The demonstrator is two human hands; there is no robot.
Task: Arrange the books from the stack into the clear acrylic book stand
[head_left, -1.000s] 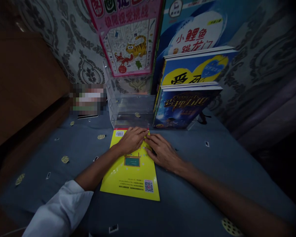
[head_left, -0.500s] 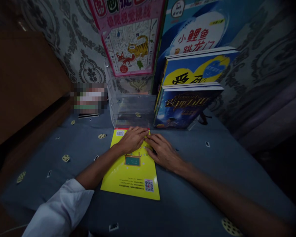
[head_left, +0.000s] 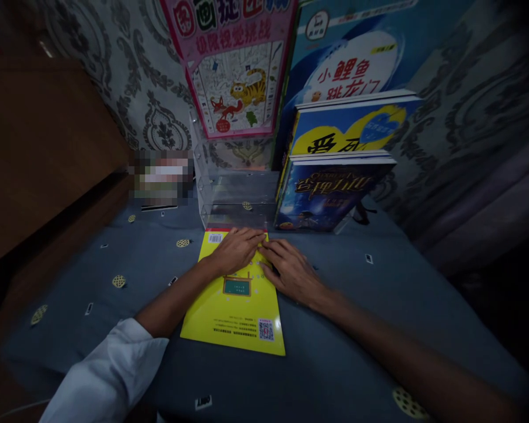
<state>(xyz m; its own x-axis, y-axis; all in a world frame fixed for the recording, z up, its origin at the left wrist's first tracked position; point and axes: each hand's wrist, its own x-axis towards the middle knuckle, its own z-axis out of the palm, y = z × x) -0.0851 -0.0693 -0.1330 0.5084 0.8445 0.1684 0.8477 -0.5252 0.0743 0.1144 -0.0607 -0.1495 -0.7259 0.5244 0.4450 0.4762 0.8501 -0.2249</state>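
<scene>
Head view, sole entry: one thin, yellow, glossy paper-covered book (head_left: 229, 320), back cover up, flat on a blue-grey patterned cloth (head_left: 326, 364); step in hand, as judged: steadying or smoothing the cover; left hand (head_left: 237, 249), palm down over the book's 12 o'clock end, fingers extended, closed on nothing visible; right hand (head_left: 295, 273), fingers bent at the 2 o'clock edge, close by the left fingertips, whether pinching that edge cannot be told; at 12 o'clock beyond, one tiered clear plastic stand (head_left: 238, 188); between 1 and 2 o'clock, one dark-blue upright book (head_left: 330, 194); next move, as judged, calls for light, even pressure, or fingertips under an edge if lifting; against the frame half a second ago: hands and yellow book unchanged together, view tipped slightly, the dark-blue one a little lower in it
</scene>
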